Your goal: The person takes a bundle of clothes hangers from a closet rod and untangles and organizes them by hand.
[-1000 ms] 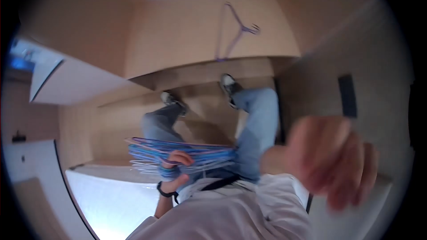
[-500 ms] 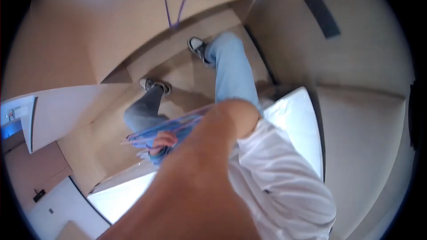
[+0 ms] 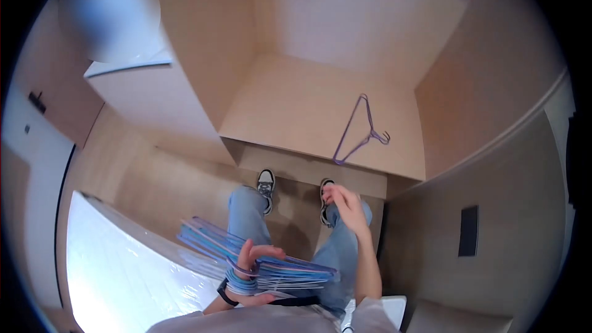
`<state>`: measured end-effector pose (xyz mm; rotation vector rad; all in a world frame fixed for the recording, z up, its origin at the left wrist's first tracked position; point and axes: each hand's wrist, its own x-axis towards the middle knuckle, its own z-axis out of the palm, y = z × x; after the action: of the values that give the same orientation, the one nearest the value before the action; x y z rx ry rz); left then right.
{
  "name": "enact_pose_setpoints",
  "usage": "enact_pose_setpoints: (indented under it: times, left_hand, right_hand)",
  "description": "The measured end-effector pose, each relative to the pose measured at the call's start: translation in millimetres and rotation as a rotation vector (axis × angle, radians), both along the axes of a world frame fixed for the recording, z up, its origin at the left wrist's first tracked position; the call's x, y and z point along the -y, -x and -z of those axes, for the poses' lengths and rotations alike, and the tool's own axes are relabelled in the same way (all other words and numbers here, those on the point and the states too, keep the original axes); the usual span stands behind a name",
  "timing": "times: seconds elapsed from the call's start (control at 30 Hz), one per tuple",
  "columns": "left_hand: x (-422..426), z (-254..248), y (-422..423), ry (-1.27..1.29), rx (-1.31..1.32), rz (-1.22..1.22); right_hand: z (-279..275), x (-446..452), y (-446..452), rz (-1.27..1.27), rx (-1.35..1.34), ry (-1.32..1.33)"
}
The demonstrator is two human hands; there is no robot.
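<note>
My left hand carries a bundle of blue, purple and white clothes hangers. Their hooks loop round this hand near the wrist, with the thumb and fingers spread over them. A dark band circles the left wrist. Above my right knee is my right hand, its fingers loosely stretched and nothing visible in them. Beyond it, a single purple hanger lies flat on the wooden wardrobe floor, its hook pointing right. One corner of that hanger reaches the front edge.
A bed-like white block in shiny plastic wrap stands behind me at the left. Wooden side panels flank the wardrobe. To the right is a grey panel with a dark rectangular plate. A door with a black handle stands far left.
My right arm, stretched across the view before, has come down beside my right leg. The view has turned and settled. My left hand still carries the hangers; the purple hanger remains on the wardrobe floor.
</note>
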<state>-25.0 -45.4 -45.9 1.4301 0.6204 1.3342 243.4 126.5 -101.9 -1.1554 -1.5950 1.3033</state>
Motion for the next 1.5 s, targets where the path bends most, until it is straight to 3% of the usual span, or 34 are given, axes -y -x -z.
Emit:
enact_pose_setpoints:
  times: [0.03, 0.07, 0.1, 0.17, 0.33, 0.43, 0.57, 0.67, 0.8, 0.9, 0.93, 0.97, 1.07, 1.13, 1.2, 1.27, 1.3, 1.4, 1.47, 1.5]
  left_hand:
    - [-9, -5, 2, 0.016, -0.033, -0.004]
    - [-15, -13, 0, 0.041, -0.067, -0.008]
    - [-21, -20, -1, 0.183, -0.171, -0.038]
    - [-20, -7, -4, 0.166, -0.120, -0.126]
    - [-39, 17, 4, 0.041, -0.056, -0.262]
    - [-58, 20, 2, 0.164, -0.041, -0.337]
    - [-76, 25, -1, 0.145, -0.068, -0.345]
    - [-91, 21, 6, 0.008, -0.155, -0.285]
    - [-91, 7, 11, -0.268, -0.225, -0.326]
    - [-77, -12, 11, -0.159, -0.295, -0.317]
    - [-73, -13, 9, -0.134, -0.288, -0.319]
    - [-78, -15, 13, -0.103, -0.246, -0.225]
    - [-56, -7, -13, 0.015, -0.063, -0.298]
    - [-45, -14, -14, 0.053, -0.090, -0.298]
    - [-46, 0, -16, 0.004, -0.079, -0.329]
    - [-25, -1, -20, -0.101, -0.187, -0.431]
    - [-15, -1, -22, -0.151, -0.241, -0.487]
    - [-4, -11, -25, -0.262, -0.280, -0.668]
    - [8, -18, -23, -0.317, -0.296, -0.706]
    - [8, -22, -22, -0.331, -0.269, -0.705]
  right_hand:
    - [1, -14, 5, 0.174, 0.614, -0.261]
    - [24, -31, -2, 0.244, 1.058, -0.556]
    - [63, -55, -14, 0.362, 0.986, -0.718]
    - [104, -92, -23, 0.472, 0.542, -0.127]
    - [187, -168, -21, 0.784, 0.534, 0.063]
    - [181, -188, -13, 0.830, 0.626, 0.210]
    - [206, -196, -23, 0.922, 0.662, 0.113]
    - [223, -193, -48, 0.785, 0.506, 0.053]
    - [237, -204, -76, 0.647, 0.525, 0.125]
    - [239, -207, -81, 0.763, 0.581, -0.063]
    - [235, -212, -94, 0.776, 0.577, -0.222]
    - [190, -203, -88, 0.601, 0.216, 0.093]
    - [134, -192, -94, 0.468, -0.034, -0.001]
    - [91, -151, -100, 0.271, 0.068, -0.225]
    - [44, -103, -98, 0.185, 0.346, -0.427]
    - [-10, -25, -74, 0.071, 0.326, -0.548]
    - [-22, 19, -74, 0.028, 0.306, -0.459]
    - [-58, 90, -53, -0.353, 0.314, -0.698]
    - [-66, 124, -48, -0.443, 0.266, -0.471]
    - [-67, 130, -50, -0.428, 0.282, -0.489]
